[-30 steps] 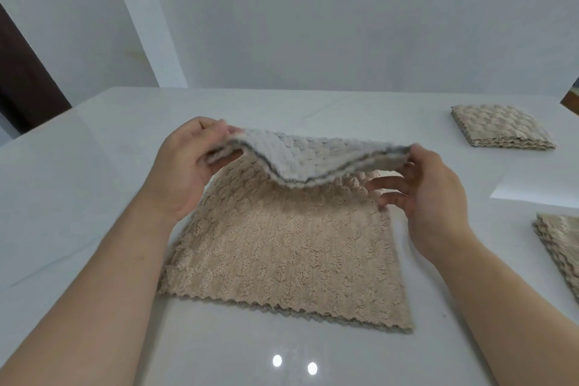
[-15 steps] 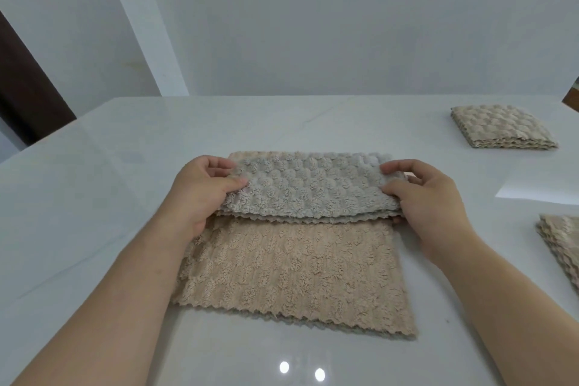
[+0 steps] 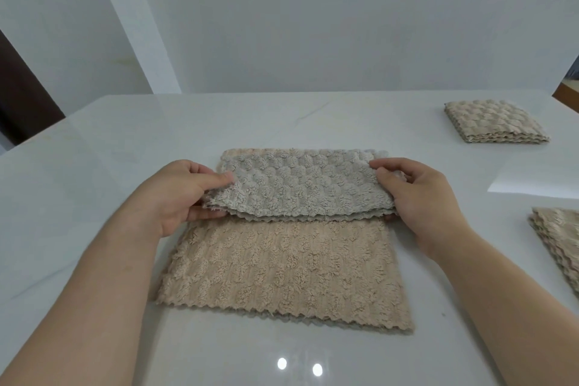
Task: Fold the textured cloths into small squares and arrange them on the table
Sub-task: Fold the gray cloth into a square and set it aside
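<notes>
Pinching cloth [image 3: 282, 269] flap at table [image 3: 94, 172] ctr, left grip [image 3: 185, 194] & right grip [image 3: 418, 197] each clamp an end: 1st fold looks underway, more to go; done square [image 3: 493, 121] at 2 o'clock, pile [image 3: 560, 241] at 3.

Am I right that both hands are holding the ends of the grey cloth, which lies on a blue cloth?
Not quite: in the head view the lower cloth is beige, not blue. The left hand and right hand do hold the ends of the grey cloth.
</notes>
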`<action>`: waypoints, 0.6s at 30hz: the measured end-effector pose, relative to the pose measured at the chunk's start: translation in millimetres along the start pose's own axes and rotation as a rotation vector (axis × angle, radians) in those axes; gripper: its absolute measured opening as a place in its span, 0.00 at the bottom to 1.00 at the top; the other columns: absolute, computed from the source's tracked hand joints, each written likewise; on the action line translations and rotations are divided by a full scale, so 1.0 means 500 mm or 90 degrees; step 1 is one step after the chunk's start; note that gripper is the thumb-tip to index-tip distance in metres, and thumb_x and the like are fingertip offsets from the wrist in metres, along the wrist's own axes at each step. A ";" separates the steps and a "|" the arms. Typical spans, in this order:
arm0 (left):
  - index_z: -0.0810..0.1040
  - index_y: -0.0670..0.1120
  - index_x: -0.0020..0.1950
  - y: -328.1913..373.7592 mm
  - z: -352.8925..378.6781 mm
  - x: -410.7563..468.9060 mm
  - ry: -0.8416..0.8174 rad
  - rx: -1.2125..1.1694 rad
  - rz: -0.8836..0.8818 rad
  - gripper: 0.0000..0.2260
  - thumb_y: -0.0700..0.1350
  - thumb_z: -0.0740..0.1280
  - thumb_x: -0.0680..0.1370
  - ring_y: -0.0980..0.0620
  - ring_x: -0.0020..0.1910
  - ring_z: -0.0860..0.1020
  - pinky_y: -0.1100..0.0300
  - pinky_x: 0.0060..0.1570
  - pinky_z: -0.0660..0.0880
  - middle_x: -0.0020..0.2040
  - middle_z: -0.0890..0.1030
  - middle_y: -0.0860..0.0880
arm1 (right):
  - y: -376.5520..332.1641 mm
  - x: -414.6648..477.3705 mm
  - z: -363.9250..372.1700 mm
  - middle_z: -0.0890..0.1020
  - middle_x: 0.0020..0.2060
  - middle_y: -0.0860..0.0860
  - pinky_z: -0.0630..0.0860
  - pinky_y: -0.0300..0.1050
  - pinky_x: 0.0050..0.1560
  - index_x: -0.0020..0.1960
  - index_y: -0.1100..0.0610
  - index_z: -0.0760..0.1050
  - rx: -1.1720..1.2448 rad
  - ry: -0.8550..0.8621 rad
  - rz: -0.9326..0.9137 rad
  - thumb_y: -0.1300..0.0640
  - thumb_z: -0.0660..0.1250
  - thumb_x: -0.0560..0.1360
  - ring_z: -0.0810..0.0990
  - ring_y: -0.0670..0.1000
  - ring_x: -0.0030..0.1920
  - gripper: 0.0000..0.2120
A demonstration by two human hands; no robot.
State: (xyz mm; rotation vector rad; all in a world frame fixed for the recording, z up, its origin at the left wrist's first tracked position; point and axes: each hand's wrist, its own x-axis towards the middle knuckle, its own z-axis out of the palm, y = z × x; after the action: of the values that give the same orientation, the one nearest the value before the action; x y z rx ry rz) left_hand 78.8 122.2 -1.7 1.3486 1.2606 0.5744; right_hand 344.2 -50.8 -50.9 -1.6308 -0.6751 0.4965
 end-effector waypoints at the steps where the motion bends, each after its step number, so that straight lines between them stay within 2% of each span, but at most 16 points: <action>1: 0.73 0.42 0.54 0.001 -0.002 -0.004 -0.014 0.011 -0.017 0.16 0.43 0.77 0.74 0.50 0.36 0.80 0.61 0.25 0.80 0.50 0.76 0.44 | 0.000 -0.001 0.000 0.86 0.47 0.48 0.82 0.58 0.56 0.48 0.40 0.86 -0.006 -0.003 0.002 0.53 0.72 0.78 0.84 0.55 0.48 0.07; 4: 0.73 0.40 0.56 0.003 0.000 -0.010 -0.039 0.042 -0.054 0.18 0.47 0.76 0.74 0.48 0.27 0.82 0.62 0.23 0.78 0.54 0.75 0.43 | 0.000 0.000 -0.001 0.86 0.47 0.52 0.84 0.62 0.50 0.49 0.41 0.86 -0.015 -0.007 0.011 0.54 0.71 0.78 0.83 0.56 0.42 0.09; 7: 0.74 0.41 0.54 0.000 0.009 -0.008 -0.010 0.069 -0.023 0.17 0.48 0.76 0.75 0.45 0.34 0.84 0.59 0.25 0.80 0.61 0.77 0.39 | 0.000 -0.002 0.000 0.86 0.49 0.51 0.83 0.63 0.51 0.49 0.39 0.85 -0.030 -0.008 0.008 0.54 0.71 0.77 0.83 0.54 0.42 0.09; 10: 0.74 0.45 0.60 -0.006 0.014 -0.002 0.010 0.063 0.035 0.17 0.43 0.76 0.75 0.47 0.42 0.81 0.57 0.28 0.80 0.61 0.79 0.37 | 0.000 -0.005 -0.002 0.86 0.47 0.51 0.82 0.65 0.51 0.50 0.40 0.85 -0.031 -0.006 0.009 0.55 0.71 0.77 0.82 0.55 0.41 0.10; 13: 0.76 0.51 0.65 -0.006 0.015 -0.006 -0.028 0.039 0.085 0.20 0.36 0.73 0.76 0.47 0.44 0.80 0.60 0.27 0.79 0.58 0.79 0.37 | -0.002 -0.008 -0.003 0.87 0.45 0.51 0.82 0.63 0.53 0.50 0.40 0.86 -0.030 -0.008 0.010 0.56 0.71 0.77 0.82 0.54 0.40 0.11; 15: 0.81 0.52 0.63 -0.001 0.014 -0.011 -0.056 0.045 0.103 0.19 0.32 0.70 0.78 0.50 0.41 0.79 0.63 0.26 0.77 0.57 0.79 0.41 | -0.003 -0.008 -0.004 0.87 0.43 0.51 0.83 0.62 0.52 0.50 0.42 0.86 -0.029 -0.013 0.012 0.59 0.71 0.77 0.81 0.53 0.38 0.12; 18: 0.83 0.48 0.62 0.007 0.016 -0.018 -0.090 0.004 0.099 0.19 0.29 0.64 0.79 0.52 0.27 0.77 0.65 0.21 0.72 0.50 0.83 0.43 | -0.002 -0.007 -0.006 0.87 0.45 0.53 0.83 0.61 0.52 0.51 0.42 0.86 -0.020 -0.026 0.020 0.63 0.70 0.75 0.82 0.55 0.39 0.16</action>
State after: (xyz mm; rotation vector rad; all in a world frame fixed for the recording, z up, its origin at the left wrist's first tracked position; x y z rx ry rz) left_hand 84.4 111.6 2.8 1.4744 1.0504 0.5721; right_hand 343.5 -55.2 -49.4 -1.6670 -0.6919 0.5450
